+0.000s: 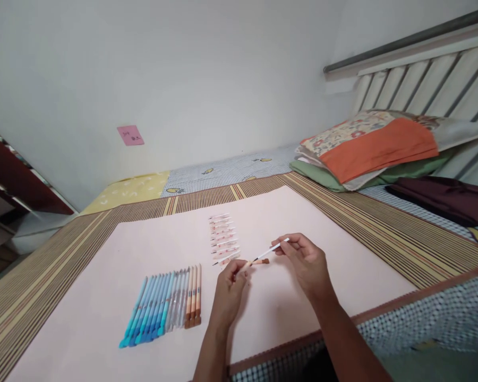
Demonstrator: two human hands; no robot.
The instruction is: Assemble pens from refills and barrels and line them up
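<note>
My left hand [230, 286] is closed in a pinch on a small peach pen part. My right hand [305, 260] pinches a white pen refill [273, 248], whose dark tip points down-left and meets or nearly meets that part. Just beside them is a peach pen barrel with a brown end [265, 261]; whether it is held or lies on the sheet I cannot tell. Beyond my left hand lies a column of thin white refills with reddish marks [224, 233]. Left of it, blue pens [151, 305], clear pens [178, 302] and peach-and-brown pens [193, 297] lie side by side.
A pale pink sheet [83, 313] covers much of the striped mat [322, 204] on the bed. Folded bedding with an orange band [382, 146] and a dark maroon cloth [446, 199] lie at right. On the wall is a pink note [130, 135].
</note>
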